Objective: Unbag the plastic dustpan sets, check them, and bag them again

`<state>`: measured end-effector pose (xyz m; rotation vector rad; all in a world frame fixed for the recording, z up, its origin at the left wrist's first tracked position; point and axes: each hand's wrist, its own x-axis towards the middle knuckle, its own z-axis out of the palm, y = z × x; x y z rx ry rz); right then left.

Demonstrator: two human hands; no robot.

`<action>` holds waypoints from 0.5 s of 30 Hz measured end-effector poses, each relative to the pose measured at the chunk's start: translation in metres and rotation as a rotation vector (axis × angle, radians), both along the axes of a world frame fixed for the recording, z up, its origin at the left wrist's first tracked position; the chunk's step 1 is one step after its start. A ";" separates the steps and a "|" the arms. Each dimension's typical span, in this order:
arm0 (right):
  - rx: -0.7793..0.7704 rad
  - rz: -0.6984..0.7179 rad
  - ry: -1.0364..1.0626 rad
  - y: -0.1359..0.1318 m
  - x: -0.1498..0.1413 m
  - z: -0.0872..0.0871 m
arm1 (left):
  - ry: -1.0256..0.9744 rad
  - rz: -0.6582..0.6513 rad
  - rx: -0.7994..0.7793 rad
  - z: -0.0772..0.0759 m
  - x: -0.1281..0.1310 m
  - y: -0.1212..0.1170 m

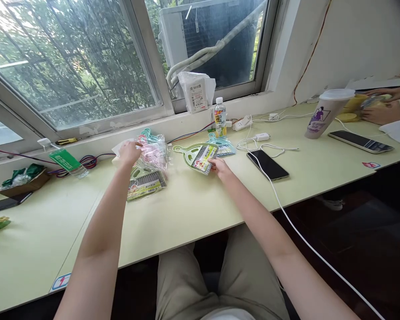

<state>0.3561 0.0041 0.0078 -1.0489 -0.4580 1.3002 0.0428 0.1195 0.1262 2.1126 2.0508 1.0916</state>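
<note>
My left hand (130, 152) rests with curled fingers on a pile of packaged mini dustpan-and-brush sets (151, 153) in clear plastic, pink and teal. A green set (146, 182) lies at the front of that pile. My right hand (220, 168) pinches the near edge of another green dustpan set (196, 156) with a colourful label, lying flat on the pale green table (186, 209). A teal set (224, 146) lies just behind it.
A black phone (267, 164) on a white cable lies right of my right hand. A small bottle (220, 118), a power strip (242, 123), a lidded cup (325, 113) and a second phone (360, 141) stand farther back. Another person's hands (383, 109) work at the far right.
</note>
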 end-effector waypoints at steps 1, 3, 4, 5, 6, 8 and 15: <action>-0.012 0.007 -0.017 0.000 0.000 0.000 | 0.134 0.030 0.030 -0.002 0.007 -0.004; -0.030 0.019 -0.048 0.000 -0.002 -0.001 | 0.278 0.014 0.113 -0.010 0.025 -0.016; -0.033 0.027 -0.063 0.000 -0.003 -0.001 | 0.320 -0.033 0.121 -0.016 0.036 -0.023; -0.033 0.032 -0.075 0.000 -0.003 -0.002 | 0.349 -0.095 0.105 -0.024 0.049 -0.030; -0.029 0.029 -0.086 0.001 -0.004 -0.003 | 0.364 -0.151 0.075 -0.033 0.061 -0.036; -0.019 0.001 -0.098 0.001 -0.005 -0.003 | 0.383 -0.198 0.027 -0.054 0.085 -0.049; -0.001 -0.141 -0.035 -0.001 0.002 0.001 | 0.330 -0.220 -0.043 -0.116 0.125 -0.076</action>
